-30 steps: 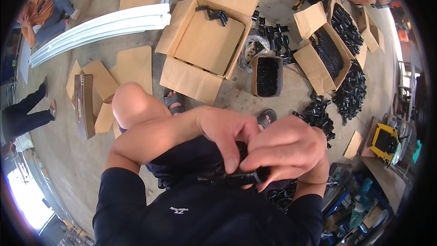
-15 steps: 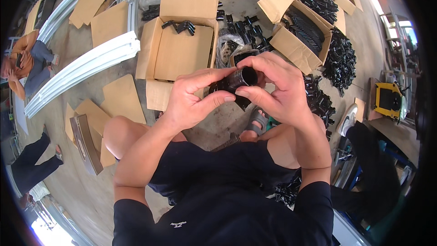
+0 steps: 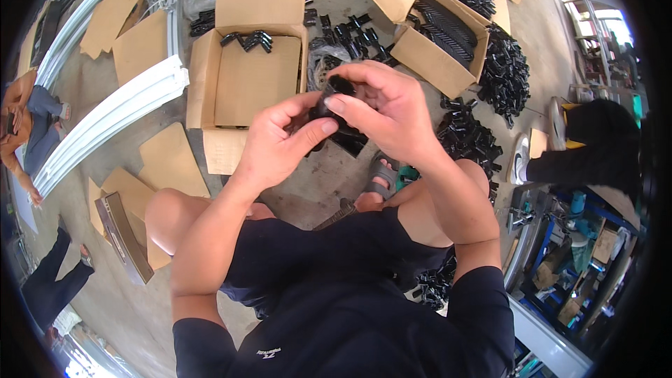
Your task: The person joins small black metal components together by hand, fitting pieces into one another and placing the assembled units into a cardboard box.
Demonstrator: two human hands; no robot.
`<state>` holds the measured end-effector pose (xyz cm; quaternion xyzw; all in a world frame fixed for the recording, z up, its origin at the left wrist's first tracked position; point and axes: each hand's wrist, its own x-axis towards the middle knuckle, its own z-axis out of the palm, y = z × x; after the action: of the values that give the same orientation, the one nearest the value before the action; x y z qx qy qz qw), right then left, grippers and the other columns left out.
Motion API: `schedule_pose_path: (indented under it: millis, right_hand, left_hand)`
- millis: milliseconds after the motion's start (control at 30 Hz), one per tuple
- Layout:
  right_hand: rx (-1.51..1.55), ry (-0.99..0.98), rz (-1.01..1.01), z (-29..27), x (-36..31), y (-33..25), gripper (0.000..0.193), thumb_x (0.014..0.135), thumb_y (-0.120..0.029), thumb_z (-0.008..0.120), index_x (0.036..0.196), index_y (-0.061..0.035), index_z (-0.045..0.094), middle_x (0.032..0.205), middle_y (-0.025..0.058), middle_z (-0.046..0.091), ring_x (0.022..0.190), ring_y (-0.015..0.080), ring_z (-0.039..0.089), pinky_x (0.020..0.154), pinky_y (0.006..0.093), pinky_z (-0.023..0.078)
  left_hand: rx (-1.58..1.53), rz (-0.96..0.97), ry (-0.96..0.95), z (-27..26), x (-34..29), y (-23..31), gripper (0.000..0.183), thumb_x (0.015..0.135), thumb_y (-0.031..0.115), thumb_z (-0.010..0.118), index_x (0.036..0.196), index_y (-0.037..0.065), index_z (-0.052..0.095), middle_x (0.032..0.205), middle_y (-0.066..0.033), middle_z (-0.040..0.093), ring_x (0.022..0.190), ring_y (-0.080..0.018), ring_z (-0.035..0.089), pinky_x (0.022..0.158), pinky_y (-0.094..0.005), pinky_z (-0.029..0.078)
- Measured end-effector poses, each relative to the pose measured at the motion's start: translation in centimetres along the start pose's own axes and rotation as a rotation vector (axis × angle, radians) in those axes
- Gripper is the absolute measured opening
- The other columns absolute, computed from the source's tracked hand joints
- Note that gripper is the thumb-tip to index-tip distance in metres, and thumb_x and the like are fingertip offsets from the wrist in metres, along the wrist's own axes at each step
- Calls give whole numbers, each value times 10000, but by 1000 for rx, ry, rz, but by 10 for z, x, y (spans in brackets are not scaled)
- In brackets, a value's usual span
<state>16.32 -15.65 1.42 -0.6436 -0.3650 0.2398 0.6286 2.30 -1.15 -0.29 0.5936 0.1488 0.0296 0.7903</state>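
Observation:
Both of my hands hold a black tubular pipe fitting [image 3: 341, 86] above my knees. My left hand [image 3: 280, 138] is closed on its lower left part, thumb along the near side. My right hand [image 3: 386, 108] grips the upper end, with the thumb on the front and the fingers curled round the back. Much of the fitting is hidden by my fingers. Beyond my hands stands an open cardboard box [image 3: 203, 84], where several black elbow-shaped fittings [image 3: 248, 40] rest at the far edge of a cardboard sheet [image 3: 255, 80].
Another open box [image 3: 437, 63] at far right holds black parts. Heaps of black fittings [image 3: 504, 73] lie beside it and by my right knee. White rails [image 3: 115, 119] and flat cardboard [image 3: 171, 157] are on the left. People sit and stand at both sides.
The fitting's open end, which faced me, now tilts upward, and my right thumb has come over its front. My view has shifted slightly right. The person at the right has moved.

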Motion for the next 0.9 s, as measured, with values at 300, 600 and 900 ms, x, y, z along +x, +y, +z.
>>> schedule_pose_path:
  millis: [300,600,900]
  right_hand:
    - [-72,-153,246,-1,18,-16,330,904,-162,766,1114,73,666,876,58,694,792,54,610,694,238,521]
    - [-67,-74,136,5,9,-9,261,893,-158,771,1036,49,700,820,59,668,706,59,597,639,246,508]
    - [-325,-78,-64,-10,8,-24,327,844,-217,795,1052,19,705,776,141,637,627,230,603,579,332,495]
  left_hand:
    - [-131,43,58,-3,1,-3,289,972,70,672,1237,-40,634,1059,-27,698,957,-55,615,844,-219,508]
    - [-10,70,67,-5,-4,-5,297,972,81,674,1247,-26,644,1044,-3,694,917,-38,585,801,-208,483]
    - [18,-33,-109,-5,7,-3,297,978,71,648,1258,-29,636,1079,4,683,961,-42,580,844,-232,486]
